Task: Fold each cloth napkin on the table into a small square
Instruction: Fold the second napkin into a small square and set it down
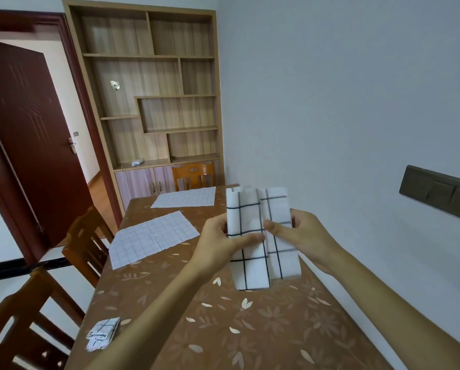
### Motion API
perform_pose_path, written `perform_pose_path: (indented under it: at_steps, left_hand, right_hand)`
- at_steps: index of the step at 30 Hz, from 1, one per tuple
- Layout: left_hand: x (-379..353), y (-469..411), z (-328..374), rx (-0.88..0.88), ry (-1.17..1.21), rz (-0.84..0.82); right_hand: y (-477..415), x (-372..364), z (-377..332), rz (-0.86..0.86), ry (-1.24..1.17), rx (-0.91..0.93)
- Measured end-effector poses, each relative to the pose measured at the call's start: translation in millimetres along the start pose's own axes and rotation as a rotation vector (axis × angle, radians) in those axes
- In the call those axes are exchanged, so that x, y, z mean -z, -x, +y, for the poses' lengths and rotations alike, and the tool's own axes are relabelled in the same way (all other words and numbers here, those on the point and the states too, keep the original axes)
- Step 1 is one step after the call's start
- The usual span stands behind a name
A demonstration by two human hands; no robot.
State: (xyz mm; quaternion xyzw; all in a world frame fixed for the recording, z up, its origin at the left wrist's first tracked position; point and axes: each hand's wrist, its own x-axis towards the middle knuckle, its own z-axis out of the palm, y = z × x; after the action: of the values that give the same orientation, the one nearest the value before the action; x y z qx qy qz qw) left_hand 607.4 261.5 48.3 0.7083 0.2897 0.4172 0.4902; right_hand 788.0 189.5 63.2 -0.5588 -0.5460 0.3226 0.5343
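Note:
A white napkin with a dark grid (253,249) is held up in the air above the table, folded into a long strip with two overlapping panels. My left hand (223,236) pinches its left panel at mid-height. My right hand (301,236) grips the right panel, thumb in front. Two more napkins lie flat and unfolded on the table: one (151,239) at the left middle, another (185,197) at the far end. A small folded napkin (102,335) sits near the table's front left edge.
The table (223,329) has a brown floral cover and stands against the right wall. Wooden chairs (85,241) line its left side, and another chair (194,177) stands at the far end. A shelf unit and an open dark door are behind.

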Motion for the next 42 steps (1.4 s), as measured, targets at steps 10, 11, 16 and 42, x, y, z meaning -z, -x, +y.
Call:
perform_pose_path:
  at_steps: [10,11,16,42]
  left_hand:
    - [-10,-8,-9,0.247,0.403,0.223]
    - [-12,-8,-8,0.266,0.431,0.217]
    - [-13,-12,-8,0.330,0.663,0.211]
    - [61,-3,-2,0.071,0.221,-0.023]
  right_hand:
    - [14,-29,16,0.237,0.290,0.210]
    - [14,-34,18,0.278,0.408,0.312]
    - [19,-39,12,0.332,0.159,0.237]
    - [17,14,12,0.018,-0.392,-0.038]
